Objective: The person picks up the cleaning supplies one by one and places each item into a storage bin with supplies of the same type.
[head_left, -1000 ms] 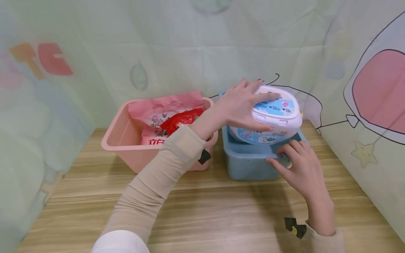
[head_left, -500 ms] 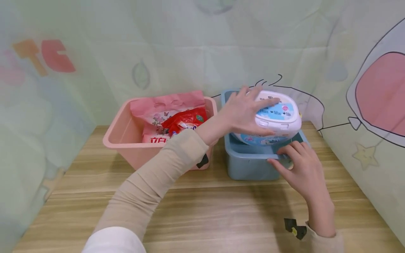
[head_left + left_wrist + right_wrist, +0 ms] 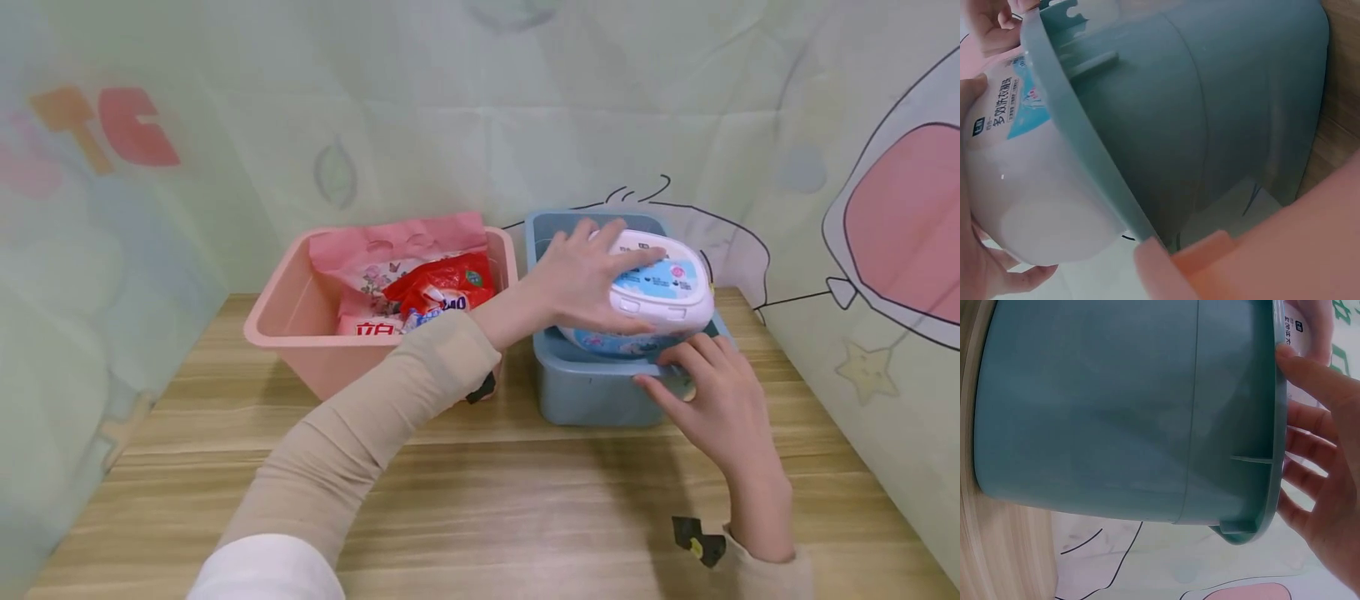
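Observation:
My left hand (image 3: 583, 279) grips a white laundry pod tub (image 3: 663, 310) with a blue label, its fingers spread across the lid and thumb along the near side. The tub is tilted, its lower part inside the blue-grey bin (image 3: 600, 398) and its top above the rim. In the left wrist view, the tub (image 3: 1054, 194) shows Chinese print beside the bin wall (image 3: 1147, 106). My right hand (image 3: 716, 404) holds the bin's near right rim; in the right wrist view its thumb (image 3: 1310, 372) lies on the rim, with the other fingers at its inner side. The bin's bottom is hidden.
A pink bin (image 3: 337, 367) stands to the left, holding a pink printed package (image 3: 397, 237) and a red one (image 3: 450, 279). Both bins rest on a wood-grain table (image 3: 487, 500). A printed cloth (image 3: 420, 125) hangs close behind them.
My left hand has lowered the laundry pod tub deeper into the blue-grey bin, shifting it slightly toward me. The right hand keeps its hold on the rim.

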### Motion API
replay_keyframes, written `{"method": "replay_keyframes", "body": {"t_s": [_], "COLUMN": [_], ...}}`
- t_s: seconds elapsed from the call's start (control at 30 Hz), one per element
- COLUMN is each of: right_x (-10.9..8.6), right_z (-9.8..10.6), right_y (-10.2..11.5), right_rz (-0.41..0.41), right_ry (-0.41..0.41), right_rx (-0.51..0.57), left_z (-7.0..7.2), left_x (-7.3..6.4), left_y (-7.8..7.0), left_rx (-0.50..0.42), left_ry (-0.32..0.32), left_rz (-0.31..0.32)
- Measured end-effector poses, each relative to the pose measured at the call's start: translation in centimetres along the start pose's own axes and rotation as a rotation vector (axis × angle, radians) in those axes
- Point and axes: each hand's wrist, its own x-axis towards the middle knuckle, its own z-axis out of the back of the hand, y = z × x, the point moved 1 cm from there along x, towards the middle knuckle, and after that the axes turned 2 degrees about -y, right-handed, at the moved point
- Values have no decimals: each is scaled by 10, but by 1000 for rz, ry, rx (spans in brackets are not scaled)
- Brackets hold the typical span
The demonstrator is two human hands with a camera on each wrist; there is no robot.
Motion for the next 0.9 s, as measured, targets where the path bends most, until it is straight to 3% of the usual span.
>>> {"method": "replay_keyframes", "body": {"t_s": [0.53, 0.9], "right_x": [1, 1], "right_z": [0, 1], "right_y": [1, 2], "right_rz": [4, -26], "right_ry": [-19, 17], "right_rx": [11, -8], "left_z": [-7, -15], "left_x": [4, 6], "left_y": [-6, -4], "left_rx": [33, 16], "left_ry": [68, 127], "left_rz": [-27, -54]}}
